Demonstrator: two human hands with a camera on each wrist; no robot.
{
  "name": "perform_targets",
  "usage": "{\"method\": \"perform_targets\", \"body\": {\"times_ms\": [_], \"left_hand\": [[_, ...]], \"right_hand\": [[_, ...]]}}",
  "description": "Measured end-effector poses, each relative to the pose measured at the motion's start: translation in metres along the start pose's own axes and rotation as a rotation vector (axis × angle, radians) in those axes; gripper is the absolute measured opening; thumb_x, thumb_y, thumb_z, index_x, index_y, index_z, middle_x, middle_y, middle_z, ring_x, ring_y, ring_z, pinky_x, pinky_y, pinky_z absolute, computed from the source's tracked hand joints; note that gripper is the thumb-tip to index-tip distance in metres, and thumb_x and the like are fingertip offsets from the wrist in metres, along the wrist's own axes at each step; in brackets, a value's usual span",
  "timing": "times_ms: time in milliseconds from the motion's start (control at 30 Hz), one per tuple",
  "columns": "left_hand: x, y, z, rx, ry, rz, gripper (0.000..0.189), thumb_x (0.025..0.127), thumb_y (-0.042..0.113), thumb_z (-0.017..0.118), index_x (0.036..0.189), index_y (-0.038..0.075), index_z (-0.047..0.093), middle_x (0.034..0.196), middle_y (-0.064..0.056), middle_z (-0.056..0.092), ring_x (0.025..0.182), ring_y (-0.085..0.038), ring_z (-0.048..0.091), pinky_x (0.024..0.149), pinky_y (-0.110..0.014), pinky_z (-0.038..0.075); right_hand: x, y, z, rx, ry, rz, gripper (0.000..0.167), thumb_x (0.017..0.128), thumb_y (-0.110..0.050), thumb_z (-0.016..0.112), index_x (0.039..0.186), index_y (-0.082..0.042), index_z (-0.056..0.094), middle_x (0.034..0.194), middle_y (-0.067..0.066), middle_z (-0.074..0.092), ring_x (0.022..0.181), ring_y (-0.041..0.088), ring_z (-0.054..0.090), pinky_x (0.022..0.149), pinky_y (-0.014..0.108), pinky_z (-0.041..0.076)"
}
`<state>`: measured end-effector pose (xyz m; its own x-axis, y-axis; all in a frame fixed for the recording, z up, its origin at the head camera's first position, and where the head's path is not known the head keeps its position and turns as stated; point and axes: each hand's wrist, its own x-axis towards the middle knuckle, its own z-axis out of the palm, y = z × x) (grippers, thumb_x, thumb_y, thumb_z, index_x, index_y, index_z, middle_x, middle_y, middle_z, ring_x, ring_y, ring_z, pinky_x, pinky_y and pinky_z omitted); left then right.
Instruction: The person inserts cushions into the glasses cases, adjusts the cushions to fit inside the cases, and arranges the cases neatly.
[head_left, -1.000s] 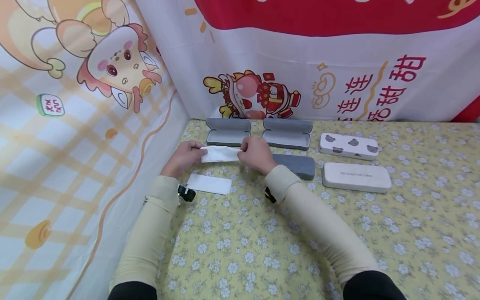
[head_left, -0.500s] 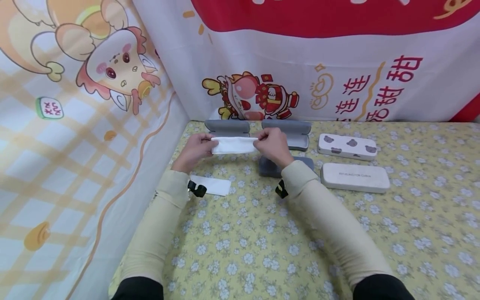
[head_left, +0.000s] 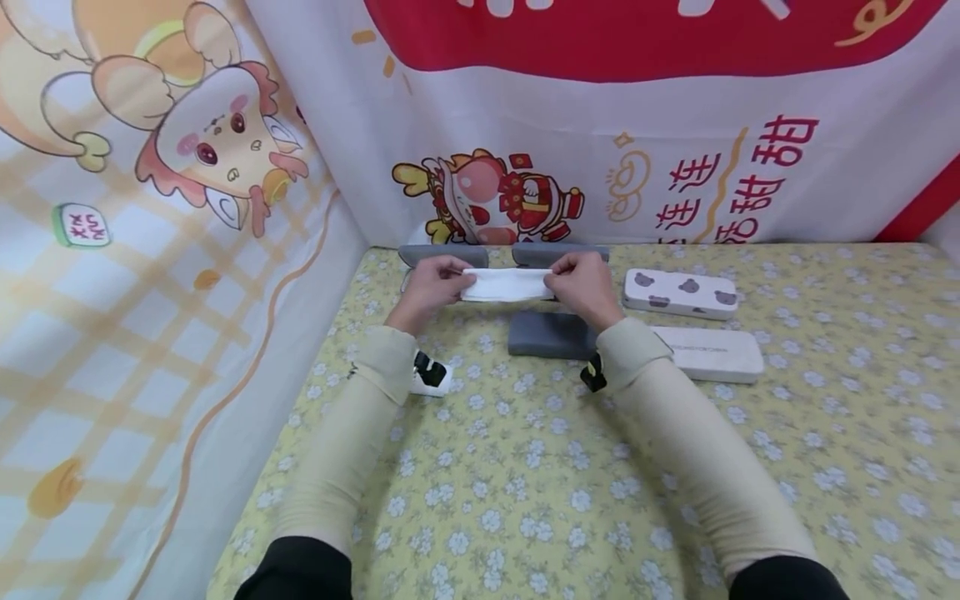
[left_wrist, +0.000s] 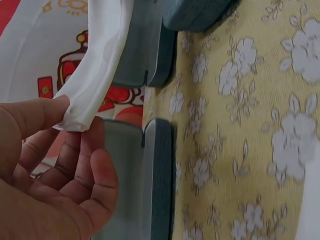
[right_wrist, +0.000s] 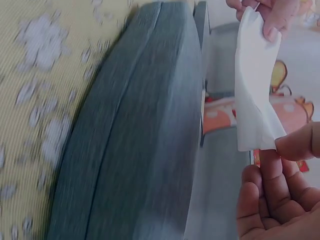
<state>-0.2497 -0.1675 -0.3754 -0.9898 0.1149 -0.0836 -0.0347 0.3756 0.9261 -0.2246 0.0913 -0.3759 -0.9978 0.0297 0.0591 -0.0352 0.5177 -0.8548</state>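
Pinched at each end, your left hand (head_left: 429, 285) and right hand (head_left: 581, 283) hold the white cloth (head_left: 506, 285) taut above the open grey cases (head_left: 558, 253). It looks light and limp, so hold its corners.

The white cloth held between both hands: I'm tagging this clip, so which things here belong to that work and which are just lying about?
In hand:
white cloth
left hand, pinching one end
right hand, pinching the other
open grey cases just behind the cloth

Lying about:
closed grey case
bear-print case
beige case
second white cloth under the left wrist
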Motion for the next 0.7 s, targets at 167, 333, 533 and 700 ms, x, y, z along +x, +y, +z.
{"method": "perform_targets", "body": {"times_ms": [167,333,533,700], "left_hand": [[0.007,0.006,0.015,0.015,-0.022,0.016,0.015,0.094,0.015,0.074,0.107,0.006,0.073,0.093,-0.011,0.065,0.076,-0.021,0.057,0.082,-0.054,0.049],[0.016,0.011,0.029,0.072,-0.025,0.047,0.019,0.092,0.015,0.077,0.108,0.005,0.074,0.093,-0.01,0.067,0.078,-0.022,0.059,0.069,-0.039,0.051],[0.026,0.012,0.043,0.082,0.004,0.023,0.025,0.088,0.016,0.081,0.107,0.003,0.073,0.098,-0.01,0.072,0.083,-0.021,0.065,0.068,-0.034,0.052],[0.03,0.013,0.051,0.08,0.034,0.034,0.018,0.087,0.015,0.082,0.099,0.005,0.074,0.097,-0.008,0.071,0.085,-0.024,0.067,0.071,-0.038,0.053]], "right_hand": [[0.001,0.01,-0.015,-0.004,0.027,0.003,0.013,0.091,-0.017,0.067,0.091,-0.005,0.074,0.087,0.009,0.068,0.071,0.024,0.058,0.066,0.038,0.048],[0.003,0.018,-0.025,-0.016,0.066,0.038,0.013,0.09,-0.016,0.068,0.093,-0.005,0.072,0.088,0.01,0.067,0.074,0.024,0.057,0.067,0.038,0.047],[0.004,0.025,-0.033,-0.013,0.084,0.085,0.014,0.091,-0.015,0.065,0.097,-0.004,0.071,0.092,0.01,0.066,0.078,0.025,0.057,0.068,0.038,0.048],[0.004,0.029,-0.039,-0.043,0.113,0.071,0.014,0.089,-0.014,0.065,0.095,-0.003,0.072,0.089,0.011,0.067,0.077,0.025,0.057,0.069,0.037,0.047]]}}
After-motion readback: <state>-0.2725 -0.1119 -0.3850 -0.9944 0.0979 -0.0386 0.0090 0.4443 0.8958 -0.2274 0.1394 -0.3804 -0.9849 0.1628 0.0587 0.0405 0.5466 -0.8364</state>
